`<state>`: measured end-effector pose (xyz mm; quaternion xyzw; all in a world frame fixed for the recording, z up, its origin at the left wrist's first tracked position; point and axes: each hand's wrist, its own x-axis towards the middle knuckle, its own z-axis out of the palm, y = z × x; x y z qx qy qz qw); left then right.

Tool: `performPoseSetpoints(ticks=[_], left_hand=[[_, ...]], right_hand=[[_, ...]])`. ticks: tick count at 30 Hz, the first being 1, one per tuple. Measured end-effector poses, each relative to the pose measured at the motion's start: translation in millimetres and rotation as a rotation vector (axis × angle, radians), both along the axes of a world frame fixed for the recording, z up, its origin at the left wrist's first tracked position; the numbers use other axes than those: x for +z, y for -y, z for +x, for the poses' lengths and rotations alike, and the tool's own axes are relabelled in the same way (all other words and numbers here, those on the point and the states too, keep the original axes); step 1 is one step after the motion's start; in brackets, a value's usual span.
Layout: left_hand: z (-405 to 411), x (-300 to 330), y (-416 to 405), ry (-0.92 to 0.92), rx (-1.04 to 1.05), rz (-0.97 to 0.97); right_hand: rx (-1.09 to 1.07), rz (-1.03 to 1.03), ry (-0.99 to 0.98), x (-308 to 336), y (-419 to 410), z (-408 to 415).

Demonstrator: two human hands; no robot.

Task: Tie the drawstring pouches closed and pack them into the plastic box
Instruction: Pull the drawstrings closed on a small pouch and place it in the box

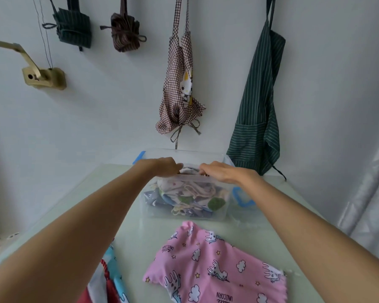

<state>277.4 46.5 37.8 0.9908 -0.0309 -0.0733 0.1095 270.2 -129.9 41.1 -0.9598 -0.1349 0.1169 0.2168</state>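
Note:
A clear plastic box (217,212) with blue latches stands at the far middle of the table, holding several patterned drawstring pouches (195,193). My left hand (162,167) and my right hand (221,172) both reach over the box's near rim. Their fingers curl down onto a dark pouch (190,168) at the top of the pile, and the rim partly hides the fingertips. A pink unicorn-print pouch (214,265) lies flat on the table in front of the box. Another blue and red printed pouch (112,278) lies at the bottom left, partly under my left forearm.
The pale green table (127,224) ends near a white wall. On that wall hang a checked apron (179,88), a green striped apron (258,110), two folded striped bundles (74,27) and a brass crank fixture (42,77). A silvery sheet (368,193) hangs at the right.

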Motion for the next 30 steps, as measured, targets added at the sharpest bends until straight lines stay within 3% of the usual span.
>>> performPoseSetpoints(ticks=[4,7,11,14,17,24,30], left_hand=[[-36.6,11.4,5.9,0.362,0.009,-0.065],[-90.7,7.5,22.3,0.552,0.024,-0.182],[-157.7,-22.0,41.8,0.405,-0.026,-0.155],[-188.6,-53.2,55.3,0.249,-0.089,-0.007],[-205.7,-84.1,66.8,0.111,-0.100,0.187],[-194.7,-104.0,60.3,0.012,-0.060,0.327],[-154.6,-107.9,43.1,-0.059,-0.233,0.240]], right_hand=[[-0.014,0.116,0.386,1.1,15.2,-32.3],[0.049,0.217,0.529,-9.8,38.6,-78.8],[-0.016,0.206,0.476,-49.8,71.6,-136.3],[-0.110,-0.042,0.244,-85.2,90.2,-160.6],[-0.160,-0.250,0.171,-111.4,100.9,-179.1],[-0.173,-0.204,0.340,-131.6,95.5,-226.8],[-0.191,-0.130,0.353,-131.5,81.9,-216.0]])
